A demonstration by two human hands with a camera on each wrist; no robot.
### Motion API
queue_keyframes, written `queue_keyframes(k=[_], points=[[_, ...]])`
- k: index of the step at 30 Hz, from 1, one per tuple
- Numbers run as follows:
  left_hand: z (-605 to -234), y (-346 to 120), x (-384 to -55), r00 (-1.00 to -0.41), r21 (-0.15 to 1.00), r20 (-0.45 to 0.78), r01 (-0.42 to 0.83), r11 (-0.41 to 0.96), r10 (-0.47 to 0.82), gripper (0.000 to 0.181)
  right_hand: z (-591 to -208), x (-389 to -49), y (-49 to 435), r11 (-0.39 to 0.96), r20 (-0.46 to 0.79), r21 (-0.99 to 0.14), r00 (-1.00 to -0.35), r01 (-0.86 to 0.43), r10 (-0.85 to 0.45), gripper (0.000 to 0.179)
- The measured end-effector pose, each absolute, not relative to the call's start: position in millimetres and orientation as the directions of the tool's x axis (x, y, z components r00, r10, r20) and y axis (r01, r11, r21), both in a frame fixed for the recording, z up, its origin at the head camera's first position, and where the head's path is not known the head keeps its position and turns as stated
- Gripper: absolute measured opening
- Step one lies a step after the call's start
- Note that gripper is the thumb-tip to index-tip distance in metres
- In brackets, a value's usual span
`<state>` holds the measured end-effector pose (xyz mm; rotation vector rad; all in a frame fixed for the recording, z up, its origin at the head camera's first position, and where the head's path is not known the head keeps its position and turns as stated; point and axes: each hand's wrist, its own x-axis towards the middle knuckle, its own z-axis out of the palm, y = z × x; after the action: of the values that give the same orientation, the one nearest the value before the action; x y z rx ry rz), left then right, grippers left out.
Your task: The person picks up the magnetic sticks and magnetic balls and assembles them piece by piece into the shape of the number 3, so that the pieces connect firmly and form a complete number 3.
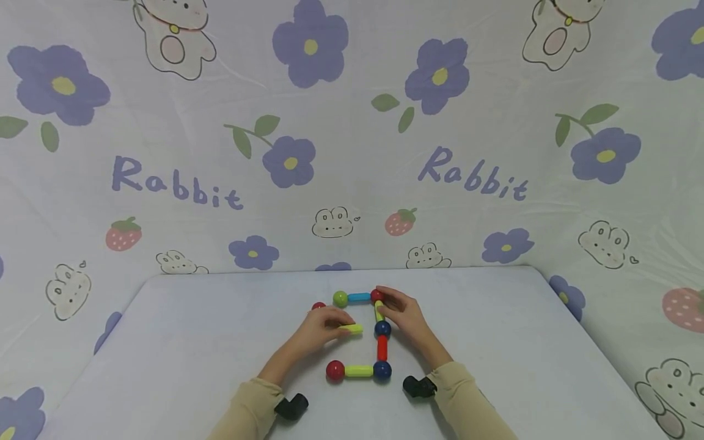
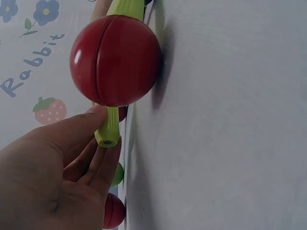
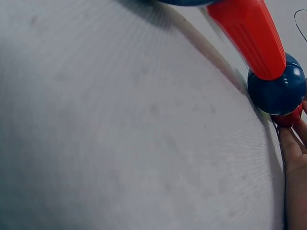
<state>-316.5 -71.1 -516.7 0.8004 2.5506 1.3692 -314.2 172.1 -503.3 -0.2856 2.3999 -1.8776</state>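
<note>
My left hand (image 1: 324, 327) pinches a yellow-green rod (image 1: 353, 329) between thumb and fingers; its bare end faces the left wrist view. My right hand (image 1: 406, 311) grips the red ball (image 1: 376, 295) at the far right corner of a linked chain of balls and rods. From that ball a blue rod (image 1: 359, 297) runs left to a green ball (image 1: 340, 298). Toward me follow a yellow-green rod (image 1: 379, 311), a blue ball (image 1: 382, 329), a red rod (image 3: 252, 36) and another blue ball (image 1: 382, 370). A yellow-green rod (image 1: 359, 371) ends in a red ball (image 2: 115, 61).
Another red ball (image 1: 319, 305) sits behind my left hand, partly hidden. The white table (image 1: 220, 330) bears all the pieces. A cloth (image 1: 352, 122) with flowers and rabbits hangs behind it. Black wrist devices (image 1: 292, 407) sit at both cuffs.
</note>
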Motion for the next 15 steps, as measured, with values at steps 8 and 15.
queue_keyframes(k=[8,15], points=[[-513.5,-60.9,-317.7,-0.855,0.816,0.084,0.354,0.456,0.512,0.019,-498.8,-310.1,172.0,0.23,0.054,-0.968,-0.979,-0.1,-0.198,0.05],[-510.5,-54.0,-317.4,-0.855,0.816,0.081,0.352,0.458,0.513,0.019,-515.8,-320.1,174.0,0.209,0.073,-0.972,-0.982,-0.109,-0.173,0.049]])
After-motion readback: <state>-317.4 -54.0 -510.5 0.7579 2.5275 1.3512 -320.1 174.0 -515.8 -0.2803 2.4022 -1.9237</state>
